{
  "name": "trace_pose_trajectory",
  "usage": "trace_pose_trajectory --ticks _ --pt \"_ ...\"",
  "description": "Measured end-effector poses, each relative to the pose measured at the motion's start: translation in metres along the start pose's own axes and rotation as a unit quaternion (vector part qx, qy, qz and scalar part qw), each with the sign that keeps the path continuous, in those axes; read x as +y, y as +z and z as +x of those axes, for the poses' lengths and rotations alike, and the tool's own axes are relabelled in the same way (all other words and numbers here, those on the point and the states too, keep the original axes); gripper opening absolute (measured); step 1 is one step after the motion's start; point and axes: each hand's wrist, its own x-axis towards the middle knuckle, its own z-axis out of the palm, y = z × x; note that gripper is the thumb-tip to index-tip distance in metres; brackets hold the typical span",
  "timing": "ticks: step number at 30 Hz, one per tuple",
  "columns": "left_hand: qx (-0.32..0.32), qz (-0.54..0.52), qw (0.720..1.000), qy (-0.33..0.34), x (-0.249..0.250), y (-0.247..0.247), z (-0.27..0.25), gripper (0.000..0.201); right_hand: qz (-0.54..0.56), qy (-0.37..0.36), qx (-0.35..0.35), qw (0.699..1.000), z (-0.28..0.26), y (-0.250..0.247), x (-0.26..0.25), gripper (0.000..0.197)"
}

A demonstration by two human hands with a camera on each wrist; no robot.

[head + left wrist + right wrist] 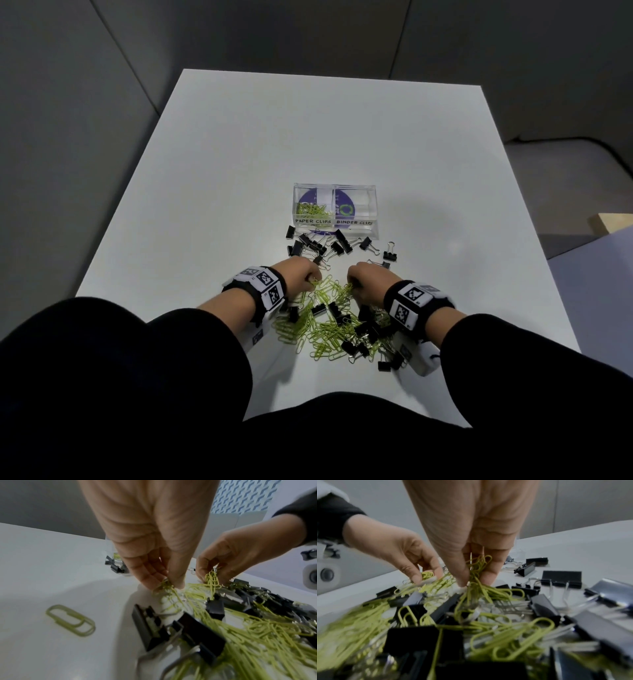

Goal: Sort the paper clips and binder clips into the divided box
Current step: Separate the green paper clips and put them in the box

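White table [239, 171] is strewn near its front edge with mixed green paper clips [325, 334] and black binder clips [318, 245]. Small bunches of paper clips are pinched by the left hand [299, 272] and right hand [368, 279]; beyond, the clear divided box [359, 222] is seen, paper clips in its left compartment.

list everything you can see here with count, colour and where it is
table: one, white, under everything
divided box: one, clear, mid-table, labelled PAPER CLIPS left, BINDER CLIPS right
paper clips in box: several, yellow-green, left compartment
loose paper clips: many, yellow-green, piled near the person
binder clips: many, black, some just in front of the box, others mixed into the pile
wooden piece: one, pale, far right edge
sleeves: two, black
left hand: pinches paper clips from the pile
right hand: pinches a bunch of paper clips
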Motion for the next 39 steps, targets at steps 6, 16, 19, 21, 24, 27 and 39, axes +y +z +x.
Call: trace_pose_trajectory --ticks 6,16,19,21,24,27,39 --pt "0.011 -0.004 1.000 -0.006 -0.003 -0.006 -0.004 0.032 0.154 0.040 0.015 0.987 -0.006 -0.008 0.013 0.027" --pt "0.033 -0.077 0.996 -0.043 0.003 0.000 -0.001 0.028 0.277 0.071 0.070 0.956 -0.009 -0.007 0.016 0.029" --pt "0.053 -0.094 0.993 -0.038 0.004 0.002 0.002 0.019 0.282 0.070 0.056 0.955 -0.012 -0.007 0.017 0.022" --pt "0.052 -0.089 0.994 -0.035 0.005 0.004 0.003 0.024 0.285 0.078 0.053 0.954 -0.015 -0.004 0.018 0.011" --pt "0.039 -0.053 0.998 -0.024 0.007 0.005 0.004 0.039 0.279 0.079 0.055 0.956 -0.018 0.002 0.025 0.021" --pt "0.019 -0.039 0.999 -0.013 0.012 0.004 0.006 0.042 0.252 0.097 0.072 0.960 -0.024 0.003 0.030 0.035" --pt "0.053 0.050 0.992 -0.106 0.011 0.009 0.017 0.042 0.282 0.122 0.095 0.947 -0.042 0.002 0.043 0.020"
